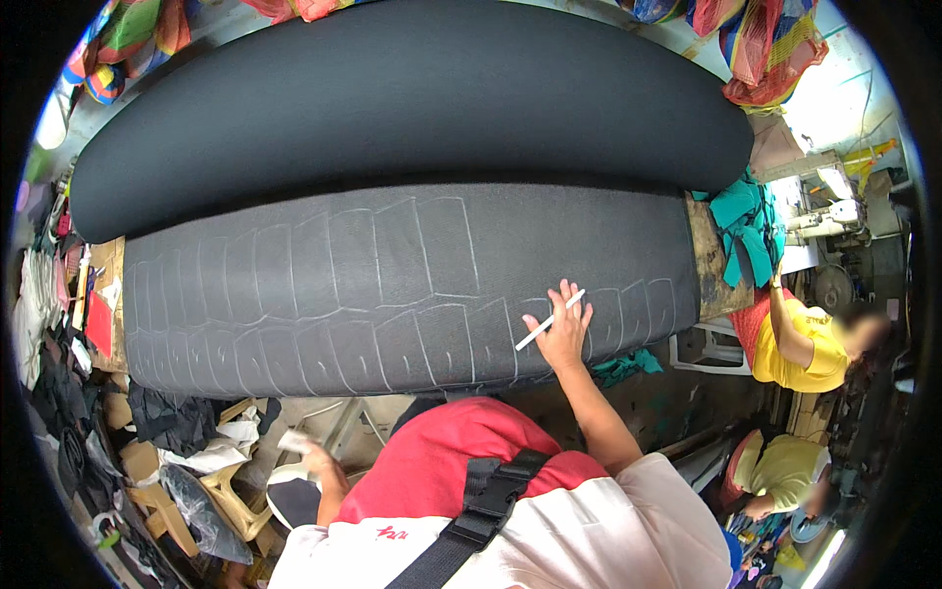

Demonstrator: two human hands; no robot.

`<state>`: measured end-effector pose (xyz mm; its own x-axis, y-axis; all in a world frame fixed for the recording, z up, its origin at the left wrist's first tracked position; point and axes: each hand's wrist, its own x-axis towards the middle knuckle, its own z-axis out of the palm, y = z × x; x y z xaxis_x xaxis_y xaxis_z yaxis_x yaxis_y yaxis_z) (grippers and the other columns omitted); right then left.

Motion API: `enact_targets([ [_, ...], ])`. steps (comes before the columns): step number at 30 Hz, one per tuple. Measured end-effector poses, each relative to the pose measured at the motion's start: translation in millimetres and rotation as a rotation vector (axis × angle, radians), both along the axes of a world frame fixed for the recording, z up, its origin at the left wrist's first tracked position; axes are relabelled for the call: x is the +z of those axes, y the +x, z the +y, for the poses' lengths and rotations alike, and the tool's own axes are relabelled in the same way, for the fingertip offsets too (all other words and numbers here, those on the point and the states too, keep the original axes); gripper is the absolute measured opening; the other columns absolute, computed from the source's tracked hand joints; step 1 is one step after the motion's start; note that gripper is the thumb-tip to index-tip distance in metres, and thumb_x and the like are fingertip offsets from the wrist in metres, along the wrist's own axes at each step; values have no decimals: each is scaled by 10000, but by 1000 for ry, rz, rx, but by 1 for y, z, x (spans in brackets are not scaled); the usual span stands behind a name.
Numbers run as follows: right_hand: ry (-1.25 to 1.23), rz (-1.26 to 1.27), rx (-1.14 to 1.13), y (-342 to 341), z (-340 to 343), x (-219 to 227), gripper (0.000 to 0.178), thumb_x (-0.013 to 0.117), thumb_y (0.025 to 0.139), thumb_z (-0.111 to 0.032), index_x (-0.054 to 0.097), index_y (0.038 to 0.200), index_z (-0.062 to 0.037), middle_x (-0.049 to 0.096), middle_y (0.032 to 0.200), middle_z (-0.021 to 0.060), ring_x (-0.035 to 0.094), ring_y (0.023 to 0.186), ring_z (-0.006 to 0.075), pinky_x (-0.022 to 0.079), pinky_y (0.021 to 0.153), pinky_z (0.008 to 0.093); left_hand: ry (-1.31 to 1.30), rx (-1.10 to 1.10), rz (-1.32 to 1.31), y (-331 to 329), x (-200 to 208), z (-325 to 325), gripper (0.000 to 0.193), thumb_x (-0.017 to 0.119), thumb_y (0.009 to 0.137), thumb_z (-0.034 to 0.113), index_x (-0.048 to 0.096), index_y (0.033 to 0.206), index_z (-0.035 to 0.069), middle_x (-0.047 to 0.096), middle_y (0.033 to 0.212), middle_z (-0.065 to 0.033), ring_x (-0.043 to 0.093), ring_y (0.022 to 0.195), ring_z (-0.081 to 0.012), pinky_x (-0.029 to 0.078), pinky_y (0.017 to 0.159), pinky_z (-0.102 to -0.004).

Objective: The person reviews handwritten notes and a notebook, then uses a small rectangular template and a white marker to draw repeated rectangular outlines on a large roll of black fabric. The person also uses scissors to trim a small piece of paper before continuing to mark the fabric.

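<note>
The left hand (324, 465) is blurred, and the pale thing (291, 443) at its fingers cannot be made out. Dark fabric (589, 231) hides most of the bench (718, 278) — only the wooden ends show. The top edge cuts off the coloured bundles (768, 64). Two co-workers' (812, 346) heads are blurred — and clutter (756, 567) at the lower right is too small to tell.

"What do I have right of the bench (723, 263) on my feed?"
"I see a sewing machine (829, 218) well past its right end, and a white plastic stool (714, 355) just beside that end."
"And my light?"
"Bright white glare (842, 74) beyond the bench's far right corner."
"Floor?"
"Dark floor (643, 417) on the bench's near side; cardboard boxes (159, 501) off its near left corner."
</note>
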<state>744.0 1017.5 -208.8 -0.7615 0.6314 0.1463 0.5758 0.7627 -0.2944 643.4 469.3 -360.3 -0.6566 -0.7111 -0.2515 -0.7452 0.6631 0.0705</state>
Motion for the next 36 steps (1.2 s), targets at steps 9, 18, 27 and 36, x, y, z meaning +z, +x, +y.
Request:
enact_targets([
  [9,-733,367,-11,-33,-6,54,450,741,751,-152,542,1123,6,622,1069,194,624,982,308,510,814,372,887,-673,510,-119,182,130,320,679,781,104,594,1054,-38,634,952,-94,588,848,-156,496,730,-285],
  [18,-1147,424,233,-79,38,59,263,593,793,75,586,1050,21,649,913,97,621,865,146,516,771,265,968,-1331,306,-89,231,413,464,747,700,139,589,1112,-1,629,844,-110,597,783,-202,493,724,-322],
  [27,-929,339,241,-92,83,-4,184,619,800,7,613,984,-1,661,825,107,644,796,175,509,705,282,711,-2082,299,-28,163,440,628,664,788,319,461,1254,-49,359,1361,-274,282,1321,-403,287,1061,-481],
  [36,-1135,422,-29,-101,89,44,381,474,945,-360,588,1007,-2,622,736,84,615,639,149,499,573,261,474,-2064,171,-22,155,438,721,603,817,391,393,1291,-110,301,1408,-269,226,1350,-390,233,1094,-454],
])
